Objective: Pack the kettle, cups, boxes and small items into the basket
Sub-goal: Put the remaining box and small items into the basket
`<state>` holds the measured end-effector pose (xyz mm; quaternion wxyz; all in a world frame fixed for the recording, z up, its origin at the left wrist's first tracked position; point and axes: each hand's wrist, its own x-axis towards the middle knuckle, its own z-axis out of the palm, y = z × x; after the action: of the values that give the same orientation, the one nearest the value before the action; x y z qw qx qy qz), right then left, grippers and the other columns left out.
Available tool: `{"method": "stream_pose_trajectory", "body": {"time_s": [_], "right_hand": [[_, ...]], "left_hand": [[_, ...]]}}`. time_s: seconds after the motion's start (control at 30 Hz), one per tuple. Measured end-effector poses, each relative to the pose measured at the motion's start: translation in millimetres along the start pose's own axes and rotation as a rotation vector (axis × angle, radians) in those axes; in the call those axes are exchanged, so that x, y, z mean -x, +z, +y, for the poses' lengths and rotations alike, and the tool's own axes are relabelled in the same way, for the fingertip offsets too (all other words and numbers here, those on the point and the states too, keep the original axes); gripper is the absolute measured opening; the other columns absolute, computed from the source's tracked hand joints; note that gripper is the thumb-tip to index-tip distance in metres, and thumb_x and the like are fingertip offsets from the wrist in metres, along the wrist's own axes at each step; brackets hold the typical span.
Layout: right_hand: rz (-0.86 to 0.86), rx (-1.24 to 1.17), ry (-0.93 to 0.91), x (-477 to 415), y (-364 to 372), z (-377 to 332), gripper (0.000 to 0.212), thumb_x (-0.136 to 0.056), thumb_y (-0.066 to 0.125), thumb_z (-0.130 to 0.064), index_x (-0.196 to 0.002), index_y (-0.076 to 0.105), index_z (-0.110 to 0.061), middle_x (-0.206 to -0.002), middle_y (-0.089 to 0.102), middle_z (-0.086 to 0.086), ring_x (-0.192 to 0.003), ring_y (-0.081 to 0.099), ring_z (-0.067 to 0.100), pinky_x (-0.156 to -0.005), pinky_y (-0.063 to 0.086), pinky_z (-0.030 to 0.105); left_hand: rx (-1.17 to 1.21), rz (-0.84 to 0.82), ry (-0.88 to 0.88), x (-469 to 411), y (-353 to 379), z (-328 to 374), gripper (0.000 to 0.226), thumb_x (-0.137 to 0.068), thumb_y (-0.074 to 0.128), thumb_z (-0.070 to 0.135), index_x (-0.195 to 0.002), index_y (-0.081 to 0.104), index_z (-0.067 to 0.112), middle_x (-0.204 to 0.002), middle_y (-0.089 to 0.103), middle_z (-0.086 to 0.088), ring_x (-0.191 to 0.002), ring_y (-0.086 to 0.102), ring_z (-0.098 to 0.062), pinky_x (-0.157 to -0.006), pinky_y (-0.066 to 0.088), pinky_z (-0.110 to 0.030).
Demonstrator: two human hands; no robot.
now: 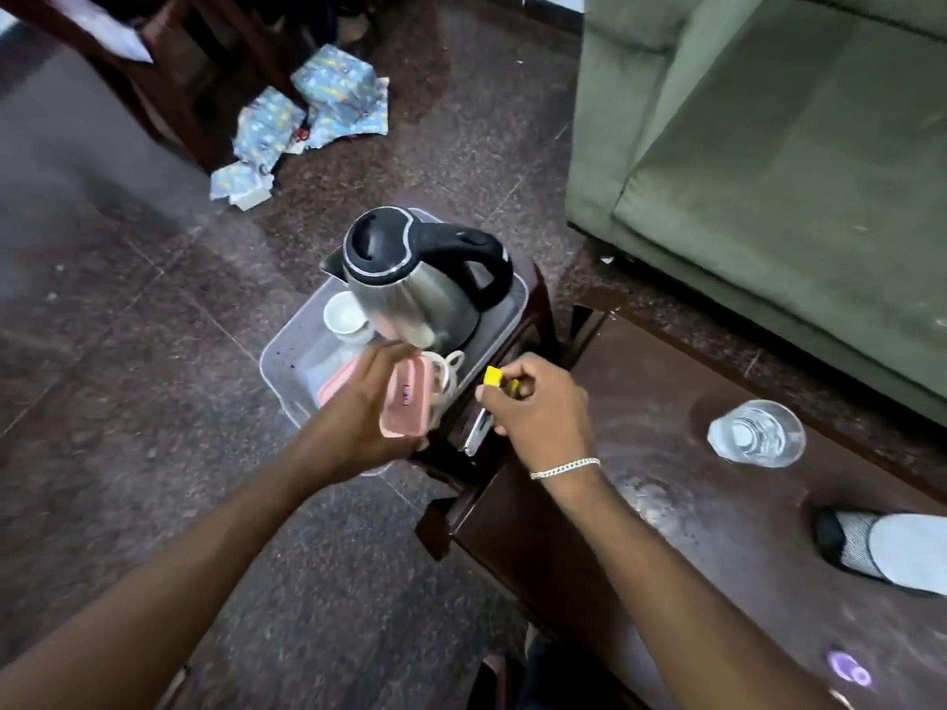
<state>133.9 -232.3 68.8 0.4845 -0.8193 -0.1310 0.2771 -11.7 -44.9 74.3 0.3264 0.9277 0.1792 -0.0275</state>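
Observation:
A steel kettle [410,284] with a black lid and handle stands in the clear plastic basket [287,361], which rests on a small dark stool. A white cup [344,316] sits in the basket left of the kettle, and another white cup [451,368] lies at the near side. My left hand [369,407] grips a pink box [405,402] over the basket's near end. My right hand [538,397] pinches a small yellow item [493,376] just right of the basket's rim.
A dark wooden table [666,504] runs right of the stool, bearing a clear plastic bottle [756,434], a grey-and-white slipper-like object [881,548] and a small purple item [849,669]. A green sofa [768,146] stands behind. Crumpled blue wrapping paper [307,110] lies on the floor.

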Motion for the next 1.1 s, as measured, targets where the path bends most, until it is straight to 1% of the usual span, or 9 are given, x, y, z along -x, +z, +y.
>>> {"method": "stream_pose_trajectory", "body": {"time_s": [0.07, 0.17, 0.3, 0.4, 0.47, 0.67, 0.83, 0.97, 1.1], "right_hand": [[-0.032, -0.004, -0.015, -2, 23, -19, 0.024, -0.069, 0.073, -0.038, -0.075, 0.062, -0.016, -0.058, 0.061, -0.002, -0.066, 0.067, 0.029, -0.070, 0.059, 0.048], [-0.031, 0.015, -0.059, -6, 54, -41, 0.024, -0.069, 0.073, -0.034, -0.071, 0.061, -0.014, -0.060, 0.062, -0.001, -0.067, 0.063, 0.027, -0.069, 0.056, 0.040], [-0.103, 0.086, -0.071, -13, 93, -64, 0.019, -0.069, 0.073, -0.029, -0.070, 0.060, -0.015, -0.070, 0.067, 0.004, -0.077, 0.062, 0.032, -0.066, 0.051, 0.034], [-0.141, 0.151, -0.051, -19, 121, -75, 0.019, -0.072, 0.071, -0.029, -0.080, 0.064, -0.013, -0.085, 0.072, 0.010, -0.084, 0.063, 0.033, -0.066, 0.045, 0.031], [-0.161, 0.174, -0.035, -25, 135, -77, 0.018, -0.074, 0.071, -0.026, -0.086, 0.066, -0.013, -0.094, 0.072, 0.012, -0.090, 0.064, 0.034, -0.069, 0.046, 0.033], [-0.148, 0.254, -0.020, -38, 165, -74, 0.023, -0.085, 0.066, -0.022, -0.103, 0.066, -0.008, -0.111, 0.069, 0.016, -0.106, 0.063, 0.035, -0.080, 0.049, 0.039], [-0.125, 0.277, 0.024, -43, 179, -72, 0.018, -0.089, 0.062, -0.017, -0.104, 0.067, -0.008, -0.110, 0.070, 0.017, -0.103, 0.065, 0.038, -0.078, 0.051, 0.039], [-0.122, 0.258, 0.033, -45, 181, -74, 0.015, -0.088, 0.064, -0.015, -0.101, 0.069, -0.010, -0.106, 0.071, 0.018, -0.099, 0.066, 0.040, -0.077, 0.051, 0.040], [-0.158, 0.299, 0.017, -46, 179, -73, 0.017, -0.086, 0.064, -0.012, -0.102, 0.067, -0.009, -0.109, 0.070, 0.018, -0.102, 0.065, 0.039, -0.080, 0.051, 0.041]], "left_hand": [[-0.054, 0.016, -0.030, 4, -23, -26, 0.103, -0.062, 0.096, 0.024, -0.148, 0.038, 0.022, -0.148, 0.036, 0.003, -0.130, 0.046, -0.013, -0.105, 0.052, -0.043], [-0.145, 0.016, -0.079, 7, -56, -61, 0.108, -0.061, 0.098, 0.016, -0.149, 0.037, 0.030, -0.146, 0.033, 0.002, -0.130, 0.043, -0.014, -0.109, 0.046, -0.042], [-0.240, -0.026, -0.166, 2, -81, -96, 0.102, -0.067, 0.091, 0.006, -0.150, 0.038, 0.034, -0.139, 0.035, -0.006, -0.118, 0.056, -0.032, -0.099, 0.053, -0.044], [-0.288, -0.136, -0.154, -7, -91, -114, 0.096, -0.074, 0.086, 0.005, -0.150, 0.037, 0.035, -0.126, 0.043, -0.007, -0.109, 0.060, -0.035, -0.096, 0.053, -0.043], [-0.346, -0.188, -0.132, -12, -92, -119, 0.093, -0.076, 0.085, 0.006, -0.151, 0.039, 0.035, -0.122, 0.045, -0.007, -0.103, 0.061, -0.034, -0.091, 0.053, -0.040], [-0.458, -0.239, -0.119, -26, -88, -121, 0.092, -0.071, 0.088, 0.005, -0.149, 0.047, 0.031, -0.127, 0.050, -0.012, -0.107, 0.061, -0.038, -0.088, 0.052, -0.039], [-0.483, -0.276, -0.159, -29, -84, -125, 0.095, -0.071, 0.087, 0.002, -0.151, 0.046, 0.030, -0.127, 0.049, -0.013, -0.105, 0.061, -0.037, -0.078, 0.040, -0.029], [-0.455, -0.313, -0.161, -30, -84, -124, 0.096, -0.072, 0.086, 0.003, -0.153, 0.043, 0.028, -0.133, 0.047, -0.014, -0.110, 0.061, -0.037, -0.086, 0.051, -0.035], [-0.463, -0.331, -0.212, -30, -80, -122, 0.094, -0.073, 0.087, 0.009, -0.154, 0.043, 0.028, -0.135, 0.045, -0.015, -0.110, 0.061, -0.036, -0.087, 0.052, -0.035]]}}
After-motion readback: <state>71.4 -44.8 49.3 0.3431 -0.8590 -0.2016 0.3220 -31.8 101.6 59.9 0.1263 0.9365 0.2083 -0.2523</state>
